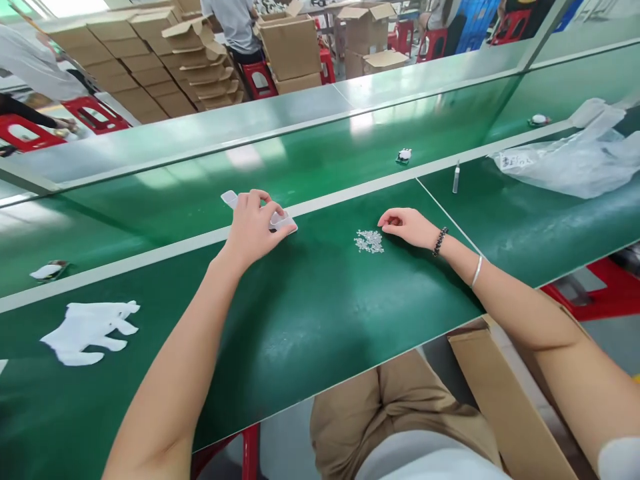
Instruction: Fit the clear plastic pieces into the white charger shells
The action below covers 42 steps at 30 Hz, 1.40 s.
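"Grips?"
"Left hand clamped on the plastic box; right hand beside the small pieces on the counter, its grip I can't tell."
"Risk?"
"A careless sweep could scatter the pieces."

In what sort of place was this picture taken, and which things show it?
Probably a factory assembly or packing hall: a long green worktable bears a pile of small clear parts near the right hand, and stacked cardboard boxes and red stools stand beyond.
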### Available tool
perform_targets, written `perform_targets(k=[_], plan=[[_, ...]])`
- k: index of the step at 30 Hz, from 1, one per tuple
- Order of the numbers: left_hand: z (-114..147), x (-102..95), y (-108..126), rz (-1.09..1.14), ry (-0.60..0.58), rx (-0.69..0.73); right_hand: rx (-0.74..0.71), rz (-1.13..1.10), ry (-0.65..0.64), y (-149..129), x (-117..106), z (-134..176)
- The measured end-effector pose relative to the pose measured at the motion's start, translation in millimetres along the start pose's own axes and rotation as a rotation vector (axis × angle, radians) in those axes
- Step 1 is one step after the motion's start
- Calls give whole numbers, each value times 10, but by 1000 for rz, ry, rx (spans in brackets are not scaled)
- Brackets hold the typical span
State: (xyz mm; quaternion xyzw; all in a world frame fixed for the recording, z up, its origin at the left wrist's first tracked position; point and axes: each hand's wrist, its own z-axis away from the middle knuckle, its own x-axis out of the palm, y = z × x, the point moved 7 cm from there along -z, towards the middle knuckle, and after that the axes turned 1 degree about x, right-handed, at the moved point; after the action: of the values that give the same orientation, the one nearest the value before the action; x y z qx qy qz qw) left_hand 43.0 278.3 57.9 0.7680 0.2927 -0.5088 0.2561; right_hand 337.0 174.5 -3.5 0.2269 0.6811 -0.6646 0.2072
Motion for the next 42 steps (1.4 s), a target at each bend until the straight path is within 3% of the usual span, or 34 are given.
perform_targets(k=[5, 10, 15, 25, 33, 38, 42], plan=[[75, 185, 138, 94, 1, -4, -9, 5, -75, 37, 10, -26], [371, 132, 510, 266, 63, 21, -38, 43, -110, 22, 51, -23], [672, 149, 768, 391, 1, 47, -55, 75, -107, 4, 87, -11], [742, 253, 752, 504, -12, -6, -102, 24, -137, 48, 38, -29], [781, 270, 711, 544, -60, -176, -151, 95, -99, 15, 64, 23], [836, 368, 710, 649, -100, -437, -216, 208, -54, -60, 112, 84], [847, 396, 723, 543, -210, -413, -248, 267, -42, -90, 137, 98]])
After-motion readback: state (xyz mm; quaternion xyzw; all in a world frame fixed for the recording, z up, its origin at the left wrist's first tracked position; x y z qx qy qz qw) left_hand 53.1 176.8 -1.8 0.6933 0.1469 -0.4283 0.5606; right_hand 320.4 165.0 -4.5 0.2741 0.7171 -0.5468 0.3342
